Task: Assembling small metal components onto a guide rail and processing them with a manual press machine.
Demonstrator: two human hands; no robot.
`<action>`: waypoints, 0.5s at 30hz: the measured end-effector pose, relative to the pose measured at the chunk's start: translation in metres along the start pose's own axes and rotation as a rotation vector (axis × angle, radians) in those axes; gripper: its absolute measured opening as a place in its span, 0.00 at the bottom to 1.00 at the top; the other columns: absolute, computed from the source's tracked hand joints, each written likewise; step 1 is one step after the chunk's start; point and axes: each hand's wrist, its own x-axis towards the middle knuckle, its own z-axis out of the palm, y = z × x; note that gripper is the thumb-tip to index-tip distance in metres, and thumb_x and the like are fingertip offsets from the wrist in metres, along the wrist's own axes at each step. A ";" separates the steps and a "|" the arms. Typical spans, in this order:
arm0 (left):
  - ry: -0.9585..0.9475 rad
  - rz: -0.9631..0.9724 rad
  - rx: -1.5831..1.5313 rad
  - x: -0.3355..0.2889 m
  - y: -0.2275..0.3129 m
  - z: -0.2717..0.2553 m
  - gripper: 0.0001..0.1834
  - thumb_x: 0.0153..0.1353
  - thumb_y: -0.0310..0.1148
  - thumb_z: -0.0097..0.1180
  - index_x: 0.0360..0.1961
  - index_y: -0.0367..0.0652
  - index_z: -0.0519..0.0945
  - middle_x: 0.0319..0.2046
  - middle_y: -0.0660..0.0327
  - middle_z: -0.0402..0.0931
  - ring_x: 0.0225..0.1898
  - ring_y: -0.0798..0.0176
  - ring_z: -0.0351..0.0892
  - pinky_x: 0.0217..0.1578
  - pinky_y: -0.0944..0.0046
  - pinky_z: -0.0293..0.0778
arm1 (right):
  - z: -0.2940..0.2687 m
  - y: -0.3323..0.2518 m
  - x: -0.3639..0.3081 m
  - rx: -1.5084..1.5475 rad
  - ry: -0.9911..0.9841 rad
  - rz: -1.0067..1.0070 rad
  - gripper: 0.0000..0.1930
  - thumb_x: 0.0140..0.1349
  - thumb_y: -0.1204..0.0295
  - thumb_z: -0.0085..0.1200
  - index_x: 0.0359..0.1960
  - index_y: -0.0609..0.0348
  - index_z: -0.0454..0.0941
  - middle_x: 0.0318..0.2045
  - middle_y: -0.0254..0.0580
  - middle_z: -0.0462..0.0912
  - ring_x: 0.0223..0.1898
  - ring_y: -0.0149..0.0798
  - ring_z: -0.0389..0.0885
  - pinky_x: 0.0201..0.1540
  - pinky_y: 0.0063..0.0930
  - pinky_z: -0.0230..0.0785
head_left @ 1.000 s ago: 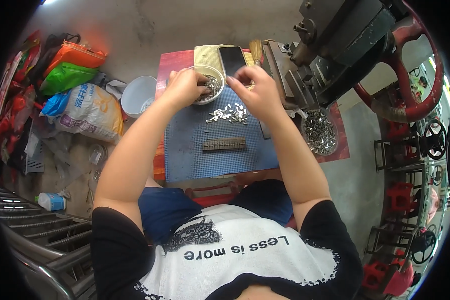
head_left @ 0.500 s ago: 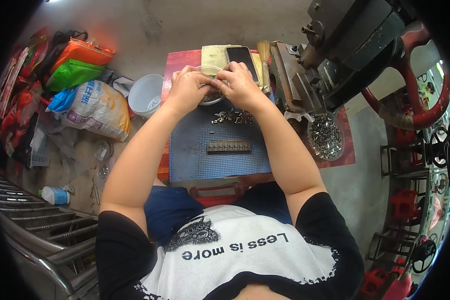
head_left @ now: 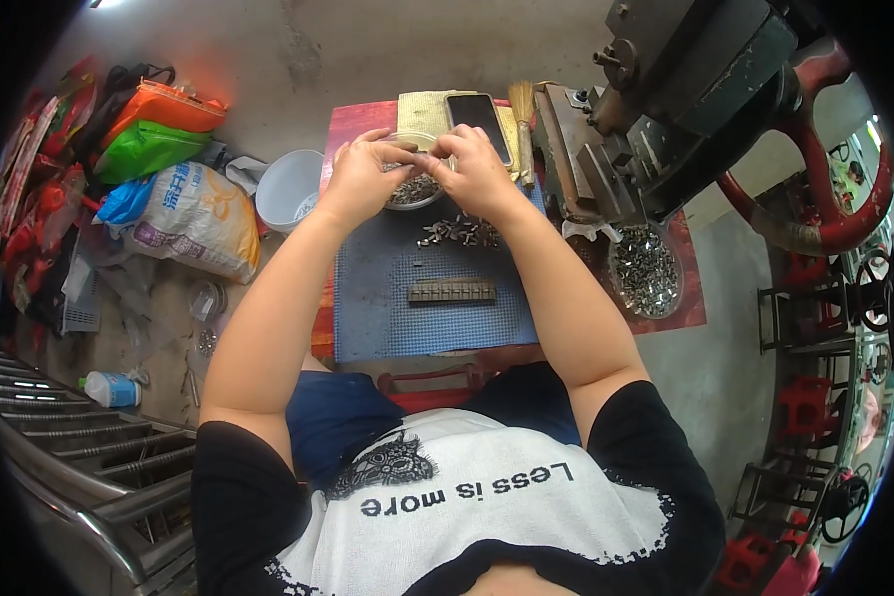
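Observation:
My left hand (head_left: 370, 174) and my right hand (head_left: 472, 171) meet at the fingertips above a round bowl of small metal parts (head_left: 413, 190). Thumbs and fingers of both are pinched together; whatever sits between them is too small to make out. Just nearer me, a loose pile of small metal pieces (head_left: 460, 232) lies on the blue mat (head_left: 377, 298). Closer still is a slotted metal block (head_left: 453, 290) with a row of notches along its front. One tiny dark piece (head_left: 417, 264) lies by itself between the pile and the block.
To the right stands a dark press (head_left: 705, 109) with a red handwheel (head_left: 869, 189). Below it is a tub of shiny metal parts (head_left: 646, 270). A phone (head_left: 479, 124) on a yellow cloth and a brush (head_left: 522, 129) lie behind. A white bucket (head_left: 286, 189) and bags (head_left: 184, 214) are left.
Both hands have shifted slightly, the left fingers lifting and spreading a little, so more of the bowl's contents shows. The pile and slotted block stay put.

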 end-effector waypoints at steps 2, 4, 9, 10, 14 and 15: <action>0.069 0.031 -0.062 -0.002 0.002 0.001 0.11 0.56 0.39 0.68 0.40 0.56 0.91 0.48 0.65 0.86 0.64 0.56 0.72 0.67 0.50 0.60 | 0.003 -0.001 0.000 -0.015 0.016 0.025 0.15 0.61 0.57 0.62 0.33 0.58 0.85 0.40 0.48 0.80 0.50 0.52 0.73 0.53 0.43 0.66; 0.064 0.024 -0.088 -0.002 0.005 0.001 0.10 0.55 0.39 0.69 0.39 0.55 0.91 0.47 0.64 0.86 0.64 0.56 0.73 0.67 0.51 0.61 | 0.003 -0.001 0.001 -0.029 0.032 0.048 0.16 0.61 0.57 0.62 0.33 0.58 0.85 0.38 0.48 0.80 0.49 0.52 0.74 0.53 0.43 0.67; 0.120 -0.009 -0.092 -0.004 0.016 0.004 0.10 0.53 0.38 0.69 0.38 0.54 0.91 0.43 0.60 0.87 0.61 0.55 0.75 0.63 0.51 0.67 | 0.008 0.004 0.005 0.374 0.096 0.232 0.14 0.61 0.62 0.65 0.33 0.64 0.85 0.32 0.44 0.85 0.36 0.39 0.81 0.41 0.33 0.72; 0.147 -0.015 -0.092 -0.005 0.016 0.005 0.10 0.53 0.39 0.69 0.37 0.53 0.91 0.42 0.59 0.87 0.61 0.55 0.75 0.63 0.50 0.65 | 0.008 0.004 0.005 0.561 0.099 0.310 0.12 0.62 0.66 0.65 0.35 0.66 0.85 0.31 0.39 0.85 0.33 0.28 0.79 0.37 0.25 0.72; 0.197 -0.032 0.081 -0.011 0.035 0.001 0.11 0.55 0.38 0.68 0.37 0.46 0.90 0.45 0.52 0.85 0.59 0.51 0.77 0.63 0.49 0.65 | 0.013 0.007 0.003 0.639 0.091 0.238 0.14 0.56 0.62 0.67 0.34 0.63 0.88 0.28 0.45 0.88 0.32 0.31 0.84 0.37 0.28 0.74; 0.194 -0.031 0.081 -0.011 0.033 0.004 0.11 0.55 0.38 0.68 0.37 0.46 0.90 0.45 0.52 0.85 0.59 0.51 0.77 0.63 0.49 0.65 | 0.015 0.009 0.002 0.649 0.087 0.250 0.14 0.57 0.63 0.66 0.34 0.65 0.88 0.28 0.44 0.88 0.32 0.31 0.84 0.37 0.28 0.74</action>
